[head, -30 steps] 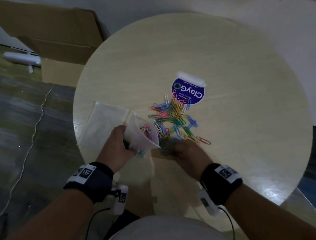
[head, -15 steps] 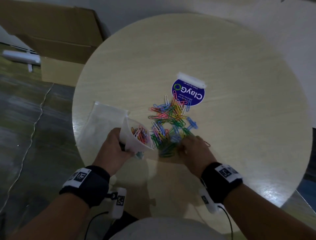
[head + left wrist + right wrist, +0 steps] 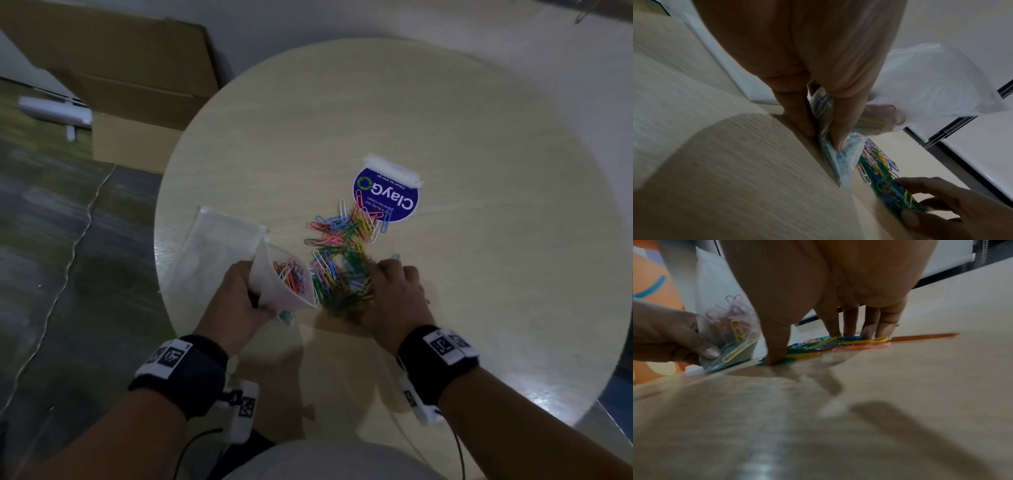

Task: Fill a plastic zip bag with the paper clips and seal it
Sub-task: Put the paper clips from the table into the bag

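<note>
Since a second ago the right hand (image 3: 394, 294) has moved from the near edge of the paper clips (image 3: 342, 260) onto the pile's right flank, fingertips (image 3: 835, 333) spread and pressing clips against the table (image 3: 479, 308). Left hand (image 3: 236, 301) still pinches the zip bag (image 3: 277, 284) just left of the pile, mouth open, some clips inside. Bag's bottom corner hidden behind left fingers; motion blur smears clips beneath the right hand.

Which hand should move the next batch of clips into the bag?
Right. The right hand already has its fingertips on the loose paper clips on the table. The left hand grips the zip bag, holding its mouth open beside the pile.
</note>
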Tool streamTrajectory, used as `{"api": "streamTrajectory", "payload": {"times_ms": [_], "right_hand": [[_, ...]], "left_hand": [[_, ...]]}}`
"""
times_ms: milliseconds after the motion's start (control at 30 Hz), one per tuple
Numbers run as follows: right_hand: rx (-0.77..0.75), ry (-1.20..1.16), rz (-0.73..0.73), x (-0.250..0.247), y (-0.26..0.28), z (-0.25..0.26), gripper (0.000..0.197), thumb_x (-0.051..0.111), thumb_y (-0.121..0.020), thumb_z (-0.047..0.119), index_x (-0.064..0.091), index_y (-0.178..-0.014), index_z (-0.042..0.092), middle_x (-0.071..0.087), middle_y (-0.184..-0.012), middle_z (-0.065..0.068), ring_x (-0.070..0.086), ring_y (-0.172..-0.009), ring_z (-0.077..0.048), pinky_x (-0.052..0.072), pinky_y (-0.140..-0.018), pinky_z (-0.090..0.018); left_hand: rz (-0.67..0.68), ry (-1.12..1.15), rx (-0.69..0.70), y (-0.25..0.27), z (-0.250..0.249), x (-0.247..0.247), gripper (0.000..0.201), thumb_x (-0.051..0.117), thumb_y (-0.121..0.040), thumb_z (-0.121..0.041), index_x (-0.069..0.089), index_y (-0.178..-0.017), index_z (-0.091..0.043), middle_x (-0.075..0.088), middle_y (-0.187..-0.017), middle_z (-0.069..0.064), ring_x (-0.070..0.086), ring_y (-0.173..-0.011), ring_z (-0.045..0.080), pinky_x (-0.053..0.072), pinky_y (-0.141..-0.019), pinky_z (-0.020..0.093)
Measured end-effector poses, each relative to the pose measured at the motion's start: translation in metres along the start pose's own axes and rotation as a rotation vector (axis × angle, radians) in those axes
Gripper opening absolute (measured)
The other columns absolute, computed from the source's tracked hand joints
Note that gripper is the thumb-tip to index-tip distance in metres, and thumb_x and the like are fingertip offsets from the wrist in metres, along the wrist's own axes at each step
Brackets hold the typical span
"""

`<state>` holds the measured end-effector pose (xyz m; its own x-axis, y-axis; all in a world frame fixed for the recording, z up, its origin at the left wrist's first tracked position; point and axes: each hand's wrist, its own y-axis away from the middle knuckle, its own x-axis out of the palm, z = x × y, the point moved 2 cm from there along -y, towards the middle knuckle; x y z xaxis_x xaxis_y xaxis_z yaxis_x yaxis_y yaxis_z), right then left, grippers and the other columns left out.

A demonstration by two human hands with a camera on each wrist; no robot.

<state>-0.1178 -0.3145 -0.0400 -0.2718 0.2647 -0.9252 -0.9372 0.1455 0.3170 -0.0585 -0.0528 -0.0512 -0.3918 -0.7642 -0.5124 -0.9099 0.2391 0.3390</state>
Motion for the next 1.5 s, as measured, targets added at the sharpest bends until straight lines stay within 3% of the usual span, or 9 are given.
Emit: {"api": "streamTrajectory", "payload": {"times_ms": [133,267,367,533,767,933,1167,1333,1500], "right_hand": [[-0.065,-0.048,-0.082,0.005,-0.001,-0.008,0.04,0.063,-0.082,0.03,0.06,-0.12,0.018,0.058,-0.109,-0.01,0.048,-0.096,-0.034,0.046,-0.086,-0.042],[-0.111,-0.006,-0.083,0.004,-0.006,-0.013,0.024,0.063,-0.08,0.015,0.067,-0.103,0.014,0.06,-0.094,-0.012,0.054,-0.085,-0.036,0.052,-0.073,-0.042],[-0.141,0.029,-0.079,0.001,-0.007,-0.012,0.013,0.069,-0.074,0.01,0.069,-0.087,0.01,0.061,-0.079,-0.013,0.059,-0.074,-0.037,0.051,-0.063,-0.038],[-0.103,-0.068,-0.038,-0.012,-0.009,-0.017,0.018,0.058,-0.087,0.022,0.069,-0.098,0.014,0.063,-0.093,-0.014,0.059,-0.088,-0.035,0.047,-0.073,-0.038],[-0.016,-0.278,-0.089,-0.077,0.0,-0.009,0.016,0.064,-0.085,0.032,0.073,-0.088,0.019,0.072,-0.085,-0.006,0.065,-0.083,-0.027,0.047,-0.072,-0.034],[-0.147,-0.453,-0.111,-0.129,0.006,0.034,0.013,0.068,-0.082,0.032,0.074,-0.086,0.022,0.071,-0.073,0.002,0.061,-0.068,-0.009,0.045,-0.067,-0.029],[-0.326,-0.193,-0.023,-0.113,-0.011,0.077,0.025,0.058,-0.086,0.033,0.064,-0.073,0.012,0.067,-0.077,-0.011,0.06,-0.077,-0.029,0.023,-0.06,-0.033],[-0.302,-0.31,-0.101,-0.119,-0.004,0.073,0.021,0.059,-0.086,0.032,0.072,-0.094,0.017,0.074,-0.091,-0.004,0.066,-0.086,-0.024,0.048,-0.074,-0.035],[-0.085,-0.491,-0.219,-0.114,0.007,0.033,0.01,0.07,-0.079,0.025,0.073,-0.089,0.025,0.073,-0.081,0.008,0.064,-0.075,-0.006,0.049,-0.072,-0.022]], "left_hand": [[-0.005,0.0,-0.001,0.001,-0.002,0.0,0.063,0.083,-0.07,0.002,0.046,-0.115,-0.022,0.058,-0.104,-0.013,0.057,-0.089,-0.013,0.046,-0.072,0.011],[0.0,-0.024,0.001,0.001,-0.005,0.001,0.064,0.083,-0.072,-0.001,0.044,-0.115,-0.026,0.055,-0.103,-0.015,0.057,-0.089,-0.008,0.048,-0.072,0.015],[-0.004,-0.054,0.012,0.001,-0.007,0.002,0.064,0.083,-0.072,-0.003,0.042,-0.116,-0.027,0.056,-0.104,-0.007,0.061,-0.09,0.006,0.054,-0.079,0.029],[-0.006,-0.121,0.034,0.002,-0.013,0.003,0.062,0.082,-0.072,-0.007,0.041,-0.112,-0.029,0.053,-0.113,0.007,0.062,-0.092,0.023,0.055,-0.083,0.045],[-0.013,-0.144,0.044,0.002,-0.025,0.006,0.06,0.082,-0.071,-0.005,0.042,-0.112,-0.026,0.045,-0.114,0.001,0.058,-0.09,0.022,0.05,-0.081,0.035],[0.005,-0.137,0.023,0.001,-0.033,0.012,0.056,0.082,-0.071,-0.007,0.049,-0.115,-0.019,0.044,-0.115,0.0,0.056,-0.092,0.021,0.048,-0.082,0.032],[-0.004,-0.107,0.072,0.0,-0.038,0.015,0.052,0.084,-0.066,-0.006,0.053,-0.106,-0.017,0.047,-0.106,0.003,0.057,-0.089,0.027,0.049,-0.08,0.039],[-0.009,-0.108,0.059,0.0,-0.037,0.014,0.048,0.083,-0.069,-0.008,0.053,-0.106,-0.017,0.047,-0.106,0.003,0.055,-0.086,0.023,0.042,-0.073,0.03],[0.013,-0.134,0.026,-0.001,-0.035,0.011,0.057,0.082,-0.072,-0.008,0.043,-0.109,-0.026,0.042,-0.11,-0.002,0.051,-0.09,0.017,0.039,-0.078,0.024]]}}
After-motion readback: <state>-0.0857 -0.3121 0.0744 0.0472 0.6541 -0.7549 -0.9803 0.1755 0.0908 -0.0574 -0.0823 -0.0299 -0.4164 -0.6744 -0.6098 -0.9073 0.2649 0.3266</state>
